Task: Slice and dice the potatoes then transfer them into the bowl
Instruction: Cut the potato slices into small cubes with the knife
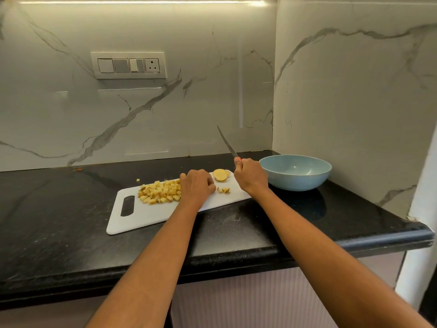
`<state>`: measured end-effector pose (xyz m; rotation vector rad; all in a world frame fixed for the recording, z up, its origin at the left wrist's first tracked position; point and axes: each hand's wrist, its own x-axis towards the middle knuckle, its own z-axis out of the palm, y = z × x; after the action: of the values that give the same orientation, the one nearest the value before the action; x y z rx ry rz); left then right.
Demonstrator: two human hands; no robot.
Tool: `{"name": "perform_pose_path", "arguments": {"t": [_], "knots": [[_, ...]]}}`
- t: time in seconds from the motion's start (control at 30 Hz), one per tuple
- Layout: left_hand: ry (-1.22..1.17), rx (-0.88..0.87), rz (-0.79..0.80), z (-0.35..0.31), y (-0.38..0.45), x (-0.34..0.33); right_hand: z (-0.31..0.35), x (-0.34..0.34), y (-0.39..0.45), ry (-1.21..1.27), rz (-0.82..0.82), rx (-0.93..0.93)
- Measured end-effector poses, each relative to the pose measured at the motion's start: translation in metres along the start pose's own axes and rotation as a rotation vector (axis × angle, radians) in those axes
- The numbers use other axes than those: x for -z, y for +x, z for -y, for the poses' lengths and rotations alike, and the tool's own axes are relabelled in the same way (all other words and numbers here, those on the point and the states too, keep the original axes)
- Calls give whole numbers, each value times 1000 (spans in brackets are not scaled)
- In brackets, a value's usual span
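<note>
On the board [146,215] the dice [159,191] sit piled; left hand [197,185] curls beside a slice [220,174], its hold unclear, right hand [250,177] grips the raised knife [227,142]. A careless chop could nick fingers; bowl [295,172] is empty

Two bare forearms are showing from the bottom edge up to the hands, with no sleeves covering them. The left hand [197,185] and right hand [251,175] are wearing no gloves, and no rings, watch or bands are showing. The arms are looking long and slim.
</note>
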<state>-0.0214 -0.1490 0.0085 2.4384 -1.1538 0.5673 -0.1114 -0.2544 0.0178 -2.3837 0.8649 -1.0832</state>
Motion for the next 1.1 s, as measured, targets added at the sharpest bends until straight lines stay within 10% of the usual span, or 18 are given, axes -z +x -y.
{"name": "perform_pose_path", "arguments": {"t": [0.4,1.1], "knots": [[-210,46,52,9,-5,7,26,29,-47,-228,336,-104],[-307,142,34,9,-1,4,43,46,-85,-372,378,11]]}}
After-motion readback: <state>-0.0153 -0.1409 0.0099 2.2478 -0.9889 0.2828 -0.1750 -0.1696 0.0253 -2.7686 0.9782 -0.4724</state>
